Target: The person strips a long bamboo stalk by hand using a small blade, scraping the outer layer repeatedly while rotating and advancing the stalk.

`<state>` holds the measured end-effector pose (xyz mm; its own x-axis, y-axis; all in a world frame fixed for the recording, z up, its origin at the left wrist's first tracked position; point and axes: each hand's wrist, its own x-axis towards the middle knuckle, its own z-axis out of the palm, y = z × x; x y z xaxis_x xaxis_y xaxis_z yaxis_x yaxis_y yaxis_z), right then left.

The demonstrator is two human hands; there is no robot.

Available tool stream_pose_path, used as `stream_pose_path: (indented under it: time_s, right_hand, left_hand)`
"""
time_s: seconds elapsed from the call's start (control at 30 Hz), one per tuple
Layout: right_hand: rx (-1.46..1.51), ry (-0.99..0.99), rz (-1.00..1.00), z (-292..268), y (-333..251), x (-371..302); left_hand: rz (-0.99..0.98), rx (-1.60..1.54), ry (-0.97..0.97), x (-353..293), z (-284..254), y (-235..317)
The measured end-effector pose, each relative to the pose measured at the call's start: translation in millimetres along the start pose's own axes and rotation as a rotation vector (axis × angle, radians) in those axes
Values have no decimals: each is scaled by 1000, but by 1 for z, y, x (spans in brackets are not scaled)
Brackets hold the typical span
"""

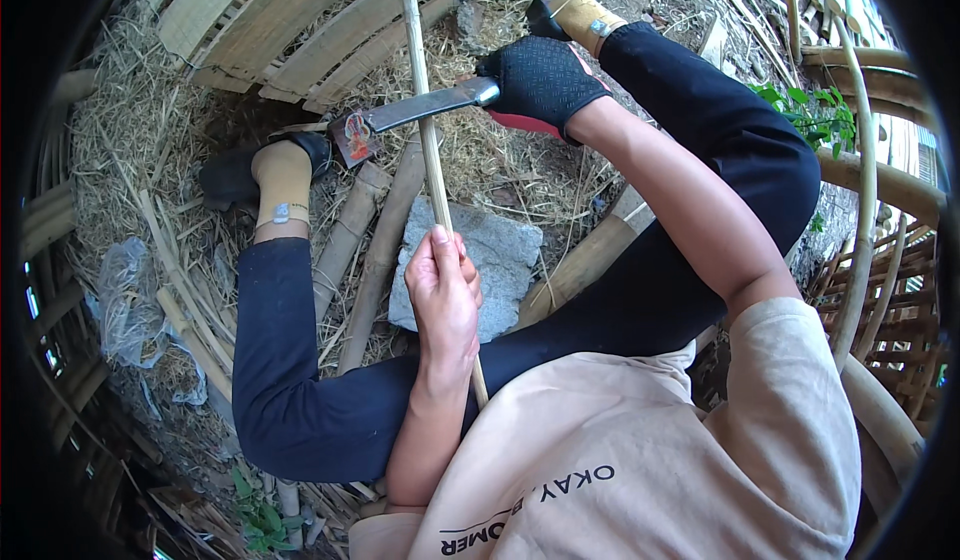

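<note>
My left hand [445, 295], bare, is closed round a long thin bamboo strip [418, 55], which runs from my lap away past my feet. My right hand [545, 85], in a black and red glove, grips the handle of a large knife [400, 112]. Its metal blade lies across the strip, beyond my left hand, with the broad end to the left. Whether the edge bites into the strip I cannot tell. A grey stone block [497, 255] sits below the strip, between my legs.
Bamboo poles [385, 240] lie on straw-covered ground left of the stone. A slatted wooden panel [290, 25] stands at the far left. Crumpled clear plastic [130, 295] is beside my left leg. Bamboo rails [890, 185] and woven slats edge the right side.
</note>
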<state>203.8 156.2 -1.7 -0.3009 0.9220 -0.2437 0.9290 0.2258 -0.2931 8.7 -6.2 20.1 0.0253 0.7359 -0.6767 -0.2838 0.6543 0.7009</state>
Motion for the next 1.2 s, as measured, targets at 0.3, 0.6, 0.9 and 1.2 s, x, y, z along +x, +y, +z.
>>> stream_pose_path:
  time_s: [0.3, 0.6, 0.9, 1.2]
  right_hand:
    - [-42, 130, 155, -8, 51, 17]
    - [79, -48, -57, -21, 5, -6]
    - [-41, 21, -67, -1, 15, 6]
    - [-33, 37, -50, -8, 13, 1]
  left_hand:
    - [-5, 7, -63, -6, 9, -8]
    - [-38, -81, -10, 0, -2, -3]
    - [-76, -113, -65, -2, -1, -9]
    - [-88, -133, -55, -5, 2, -7]
